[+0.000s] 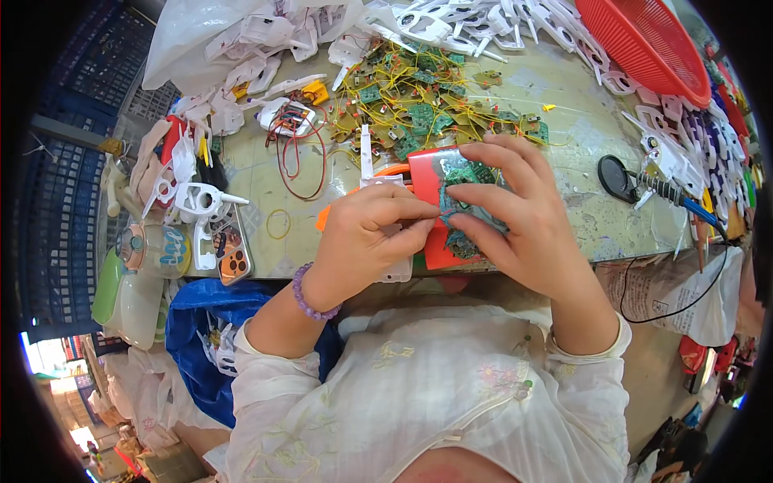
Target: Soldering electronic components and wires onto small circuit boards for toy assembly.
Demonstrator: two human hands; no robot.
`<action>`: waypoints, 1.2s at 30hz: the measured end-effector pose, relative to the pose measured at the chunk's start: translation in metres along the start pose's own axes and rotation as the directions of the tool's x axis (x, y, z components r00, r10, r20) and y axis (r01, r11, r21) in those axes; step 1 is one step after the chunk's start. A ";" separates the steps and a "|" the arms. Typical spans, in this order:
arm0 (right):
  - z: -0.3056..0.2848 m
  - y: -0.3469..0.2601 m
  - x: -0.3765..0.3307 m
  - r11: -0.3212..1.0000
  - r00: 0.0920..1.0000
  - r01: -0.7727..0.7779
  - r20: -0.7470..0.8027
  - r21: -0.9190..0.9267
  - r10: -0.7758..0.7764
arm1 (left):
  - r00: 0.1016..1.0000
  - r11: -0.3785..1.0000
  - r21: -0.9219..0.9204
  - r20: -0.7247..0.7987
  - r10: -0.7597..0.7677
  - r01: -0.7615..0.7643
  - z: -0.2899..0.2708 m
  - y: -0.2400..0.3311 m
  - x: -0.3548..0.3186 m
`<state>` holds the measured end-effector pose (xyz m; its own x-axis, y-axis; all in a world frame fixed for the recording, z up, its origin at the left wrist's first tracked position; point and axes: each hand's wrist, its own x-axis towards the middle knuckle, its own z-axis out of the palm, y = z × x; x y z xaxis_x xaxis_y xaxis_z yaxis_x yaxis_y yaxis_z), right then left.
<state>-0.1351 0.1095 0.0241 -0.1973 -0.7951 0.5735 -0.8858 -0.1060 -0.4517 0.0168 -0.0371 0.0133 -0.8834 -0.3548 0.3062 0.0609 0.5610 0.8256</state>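
My left hand (366, 229), with a purple bead bracelet (308, 295) at its wrist, pinches thumb and forefinger together at the middle of a red tray (423, 173). Whatever sits between those fingertips is too small to make out. Opposite it, my right hand (523, 213) spreads its fingers over the tray, the fingertips above a heap of small dark green pieces (463, 245). Its thumb and forefinger come close to the left fingertips. A white plastic piece (366, 149) and an orange-handled object (393, 170) lie partly hidden behind my left hand.
Beyond my hands lie green circuit boards (420, 119) with tangled yellow wires. White plastic casings (427, 28) and a red basket (644, 48) fill the far side. At right is a blue-handled soldering iron (696, 209); at left, a phone (233, 256) and a jar (167, 251).
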 end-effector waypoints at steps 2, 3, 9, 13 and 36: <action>0.009 0.002 -0.004 1.000 1.000 0.006 -0.008 0.024 -0.006 | 1.000 1.000 -0.026 0.016 0.014 -0.014 -0.001 -0.002 0.000; 0.012 0.003 -0.005 0.999 1.000 0.016 -0.015 0.049 -0.016 | 0.999 0.998 -0.050 0.028 0.029 -0.027 -0.001 -0.002 0.000; 0.013 -0.010 -0.023 0.994 0.993 0.039 -0.109 -0.098 -0.050 | 0.955 0.846 -0.478 -0.048 -0.294 0.236 0.001 -0.010 -0.011; 0.023 -0.021 -0.047 0.943 0.950 0.268 -0.111 -0.195 -0.293 | 0.985 0.972 -0.206 -0.108 -0.134 0.110 0.001 -0.007 -0.005; 0.020 -0.008 -0.026 0.993 0.982 -0.046 -0.187 -0.113 0.024 | 0.953 0.915 0.277 0.010 0.304 -0.294 0.008 -0.008 0.010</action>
<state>-0.1143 0.1190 -0.0006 -0.2938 -0.6717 0.6801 -0.9176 -0.0010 -0.3974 0.0036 -0.0391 0.0056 -0.8279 -0.1601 0.5376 0.1868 0.8250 0.5334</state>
